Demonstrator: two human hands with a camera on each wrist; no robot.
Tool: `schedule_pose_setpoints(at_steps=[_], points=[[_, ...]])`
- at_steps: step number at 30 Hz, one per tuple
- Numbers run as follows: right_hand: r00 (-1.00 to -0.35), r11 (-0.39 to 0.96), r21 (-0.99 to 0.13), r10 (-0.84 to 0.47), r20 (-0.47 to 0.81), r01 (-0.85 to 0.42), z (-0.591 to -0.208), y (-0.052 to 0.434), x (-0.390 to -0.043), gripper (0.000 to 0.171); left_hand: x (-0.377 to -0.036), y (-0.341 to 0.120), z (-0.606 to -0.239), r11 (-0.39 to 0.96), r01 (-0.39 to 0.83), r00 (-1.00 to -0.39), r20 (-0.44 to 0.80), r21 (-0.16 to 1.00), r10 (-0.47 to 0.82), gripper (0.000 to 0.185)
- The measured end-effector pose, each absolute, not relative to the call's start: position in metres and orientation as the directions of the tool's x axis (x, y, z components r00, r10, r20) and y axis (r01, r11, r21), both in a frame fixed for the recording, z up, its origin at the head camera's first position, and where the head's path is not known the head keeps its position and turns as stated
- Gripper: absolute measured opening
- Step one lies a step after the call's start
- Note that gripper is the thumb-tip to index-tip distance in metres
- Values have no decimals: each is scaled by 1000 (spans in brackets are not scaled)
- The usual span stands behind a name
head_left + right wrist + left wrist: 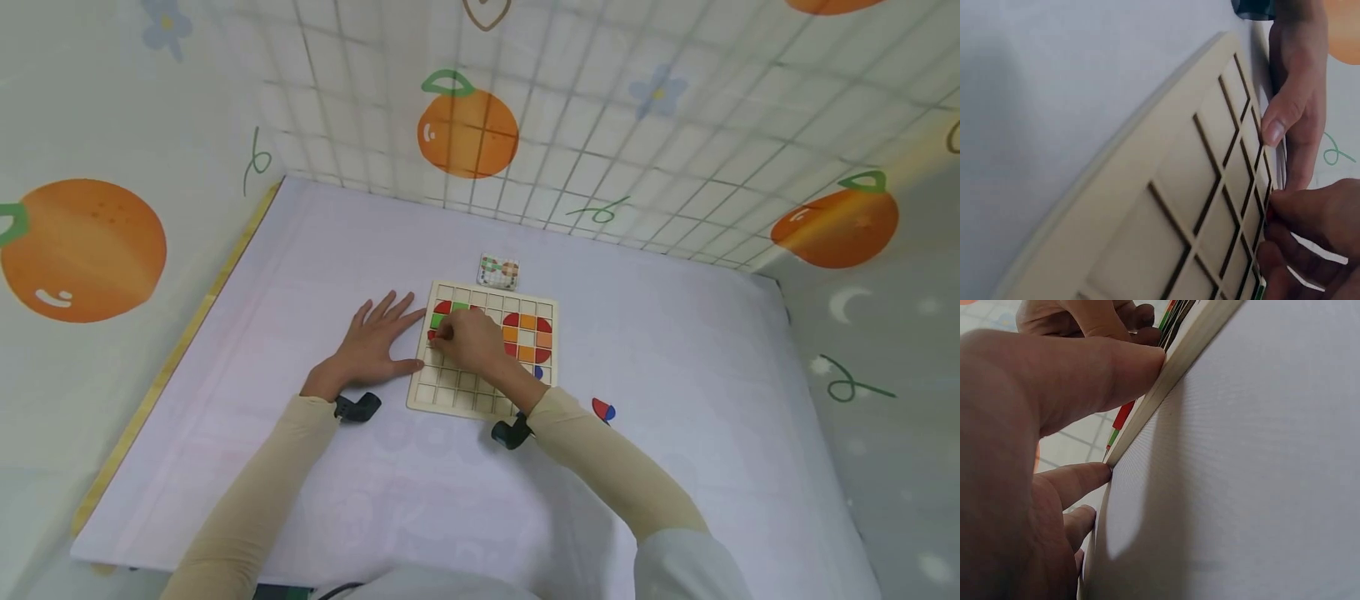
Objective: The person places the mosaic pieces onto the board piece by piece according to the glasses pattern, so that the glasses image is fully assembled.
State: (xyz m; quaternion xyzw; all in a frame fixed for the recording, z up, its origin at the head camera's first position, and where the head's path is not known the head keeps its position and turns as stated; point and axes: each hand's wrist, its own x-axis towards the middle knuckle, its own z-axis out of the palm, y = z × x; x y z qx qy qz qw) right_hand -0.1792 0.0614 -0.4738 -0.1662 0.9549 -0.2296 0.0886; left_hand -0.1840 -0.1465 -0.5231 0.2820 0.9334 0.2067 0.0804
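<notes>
A square wooden grid board (450,398) lies on the table, several of its cells filled with coloured pieces. My right hand (474,340) reaches over its left side and pinches a small red piece (432,335) at the left column. That piece is mostly hidden by the fingers in the right wrist view. Fingers spread, my left hand (369,343) rests beside the board, thumb and index fingertip touching its left edge. Green tiles (437,320) and a red quarter-round piece (443,307) sit just above the pinched piece. Red and orange pieces (528,322) form a ring on the right.
A small pattern card (498,272) lies behind the board. To the right, on the white cloth (675,350), is a loose red piece (602,408) with a blue one (611,412) against it. A patterned curtain (360,117) hangs along the table's back edge.
</notes>
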Motion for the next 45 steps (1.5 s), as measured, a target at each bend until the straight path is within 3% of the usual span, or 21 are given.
schedule_pose_setpoints(at_steps=[9,20,30,39,45], points=[[-952,868,-449,-288,-106,-212,-478,54,-183,17,-185,-149,-523,744,507,-822,-15,435,569,84],[-935,801,-530,-353,-42,-279,-482,64,-179,15,-183,-148,-518,761,495,-828,-40,420,560,84],[-932,812,-496,-362,-13,-308,-473,69,-175,15,-184,-146,-522,758,495,-829,-33,424,559,84],[-939,722,-648,-342,-29,-243,-451,127,-148,9,-183,-144,-523,783,457,-845,-68,421,530,86],[-959,748,-654,-251,-129,-108,-455,179,-123,11,-183,-143,-521,782,454,-848,-61,428,526,86]])
